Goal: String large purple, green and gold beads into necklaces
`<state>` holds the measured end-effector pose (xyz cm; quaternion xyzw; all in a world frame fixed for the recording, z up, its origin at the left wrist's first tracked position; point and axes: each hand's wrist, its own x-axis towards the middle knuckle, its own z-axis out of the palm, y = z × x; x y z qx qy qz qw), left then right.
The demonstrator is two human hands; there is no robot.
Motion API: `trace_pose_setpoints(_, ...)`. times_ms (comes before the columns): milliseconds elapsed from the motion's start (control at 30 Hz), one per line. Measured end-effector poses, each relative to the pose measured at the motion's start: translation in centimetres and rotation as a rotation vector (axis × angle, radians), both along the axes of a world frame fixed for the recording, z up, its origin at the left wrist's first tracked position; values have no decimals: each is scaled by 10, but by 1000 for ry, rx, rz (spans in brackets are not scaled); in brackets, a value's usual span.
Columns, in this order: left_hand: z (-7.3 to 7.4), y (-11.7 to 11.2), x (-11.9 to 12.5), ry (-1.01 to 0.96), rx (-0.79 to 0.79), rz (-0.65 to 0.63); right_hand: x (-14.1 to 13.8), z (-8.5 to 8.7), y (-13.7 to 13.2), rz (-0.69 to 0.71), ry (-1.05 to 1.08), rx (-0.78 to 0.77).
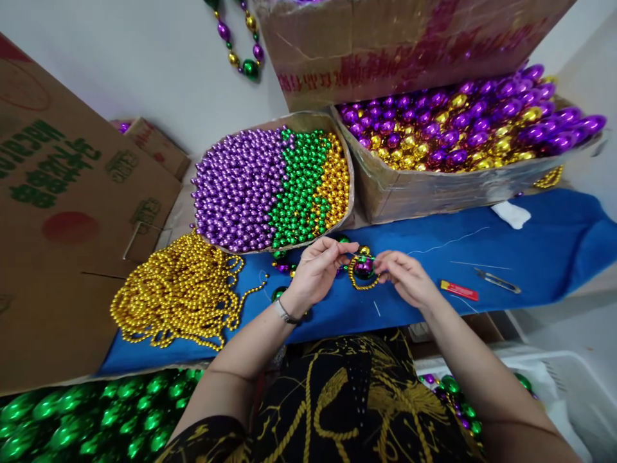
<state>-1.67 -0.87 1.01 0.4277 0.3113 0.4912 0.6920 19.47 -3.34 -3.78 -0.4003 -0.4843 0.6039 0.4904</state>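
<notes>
My left hand (319, 269), a watch on its wrist, pinches a thin pale thread (357, 254) over the blue cloth. The thread runs across to my right hand (405, 276), whose fingertips are pinched on its other end beside a small bit of green. Just below, a loop of small gold beads (354, 278) hangs around a large purple-and-green bead (365, 267). Part of a strand of green, purple and gold beads (282, 265) lies behind my left hand and is partly hidden by it.
A box of purple, green and gold beads (241, 186) stands ahead, a carton of larger beads (457, 128) to its right. Gold bead strands (176, 289) are heaped left. Thread snips (499, 281), a red-and-yellow lighter (459, 290) and a white cloth (511, 214) lie right.
</notes>
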Motion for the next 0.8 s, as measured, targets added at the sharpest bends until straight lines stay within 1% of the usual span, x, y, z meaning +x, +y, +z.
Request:
trace_pose_setpoints(67,3,1,4,-45,-14,14,0,11,4,-92,137,17)
trace_pose_setpoints(133,10,4,9,-60,-2,12,-1,28,12,-158,198,38)
trace_pose_setpoints(233,26,11,16,-54,115,9,-3,55,23,-217,220,62)
trace_pose_setpoints(300,35,17,16,-46,201,-17,-5,68,28,-222,239,84)
trace_pose_setpoints(333,38,19,15,-35,227,-37,-5,72,28,-220,233,103)
trace_pose_setpoints(400,38,23,9,3,234,-72,-3,75,27,-219,182,142)
trace_pose_setpoints(500,32,24,-2,57,188,-104,1,73,23,-220,87,179)
trace_pose_setpoints(567,34,24,-5,71,202,-103,3,73,21,-233,30,216)
trace_pose_setpoints(633,45,24,-5,89,284,-80,6,78,21,-284,-75,319)
trace_pose_setpoints(667,53,25,-3,110,342,-66,7,83,23,-313,-174,403)
trace_pose_setpoints(733,73,28,1,168,457,-43,7,98,27,-347,-479,634)
trace_pose_setpoints(800,95,33,6,213,538,-22,6,118,32,-331,-854,872)
